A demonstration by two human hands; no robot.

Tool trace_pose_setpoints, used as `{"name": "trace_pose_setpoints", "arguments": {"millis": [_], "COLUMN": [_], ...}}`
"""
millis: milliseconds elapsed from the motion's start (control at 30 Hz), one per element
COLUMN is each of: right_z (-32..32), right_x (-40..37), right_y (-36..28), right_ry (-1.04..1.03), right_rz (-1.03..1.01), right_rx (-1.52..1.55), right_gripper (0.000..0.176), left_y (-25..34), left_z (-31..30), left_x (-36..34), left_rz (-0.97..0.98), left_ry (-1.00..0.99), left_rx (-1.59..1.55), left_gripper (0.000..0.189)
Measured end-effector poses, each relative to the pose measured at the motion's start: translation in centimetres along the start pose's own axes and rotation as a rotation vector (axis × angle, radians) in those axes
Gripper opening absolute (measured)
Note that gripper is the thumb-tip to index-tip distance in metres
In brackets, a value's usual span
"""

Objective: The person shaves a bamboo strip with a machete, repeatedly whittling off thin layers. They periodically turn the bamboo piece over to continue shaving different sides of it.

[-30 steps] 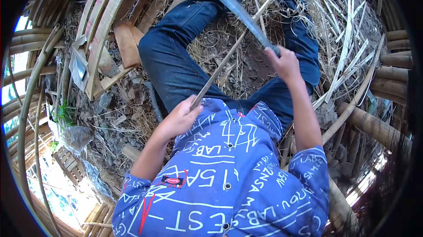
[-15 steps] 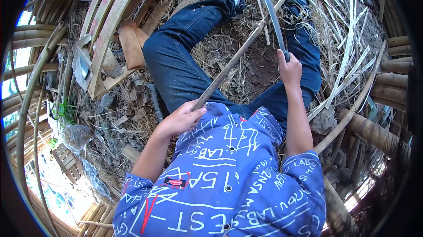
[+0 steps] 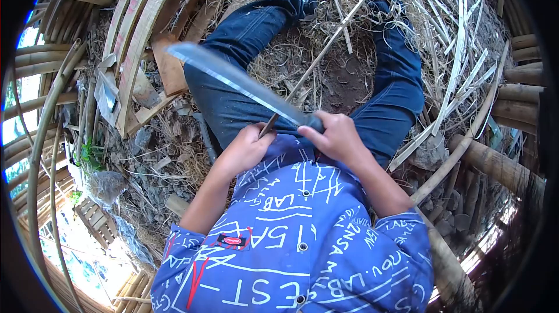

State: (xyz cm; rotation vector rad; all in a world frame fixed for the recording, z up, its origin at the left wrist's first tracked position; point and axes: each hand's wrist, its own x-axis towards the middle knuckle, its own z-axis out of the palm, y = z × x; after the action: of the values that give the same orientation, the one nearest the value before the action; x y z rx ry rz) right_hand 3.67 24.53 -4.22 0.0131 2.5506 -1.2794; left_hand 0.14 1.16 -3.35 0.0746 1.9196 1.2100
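Observation:
My left hand [image 3: 249, 145] is closed round the near end of a long thin stick [image 3: 326, 49], close to my waist. The stick slants up and away to the right between my legs. My right hand [image 3: 339, 136] grips the dark handle of a machete [image 3: 244, 84] just right of my left hand. Its blade points up and to the left, crossing over the stick and above my left thigh, and its tip is blurred. Fingers of both hands are partly hidden by the backs of the hands.
Curved wooden boards [image 3: 133, 34] lie at the upper left. Pale split strips [image 3: 460, 51] are scattered on the right, beside a long pole [image 3: 460, 153]. Bamboo poles [image 3: 524, 109] stand at both sides. A slatted crate [image 3: 96, 221] sits at the lower left.
My right hand has come in from the right towards my left hand, and the machete has swung from pointing away to pointing left across the stick. My left hand has barely moved.

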Motion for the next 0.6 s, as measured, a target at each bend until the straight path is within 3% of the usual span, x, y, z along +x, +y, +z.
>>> {"name": "trace_pose_setpoints", "arguments": {"millis": [100,233,433,600], "right_z": [0.7,-0.9,-3.9,-1.1], "right_x": [0.2,1.0,3.2,1.4], "right_y": [-0.3,0.9,3.9,1.8], "right_ry": [-0.026,0.024,0.196,-0.005], "right_rz": [-0.032,-0.018,0.236,0.063], "right_rx": [-0.121,-0.273,-0.162,-0.217], "right_gripper": [0.057,0.060,0.059,0.060], "left_y": [1.2,0.4,0.6,0.5], "left_z": [-0.2,0.1,0.0,0.3], "left_x": [-0.4,-0.6,-0.8,-0.1], "left_rz": [-0.090,-0.081,-0.221,-0.261], "left_ry": [-0.118,-0.094,-0.207,-0.215], "left_rx": [-0.114,-0.061,-0.295,-0.335], "left_gripper": [0.022,0.021,0.015,0.016]}}
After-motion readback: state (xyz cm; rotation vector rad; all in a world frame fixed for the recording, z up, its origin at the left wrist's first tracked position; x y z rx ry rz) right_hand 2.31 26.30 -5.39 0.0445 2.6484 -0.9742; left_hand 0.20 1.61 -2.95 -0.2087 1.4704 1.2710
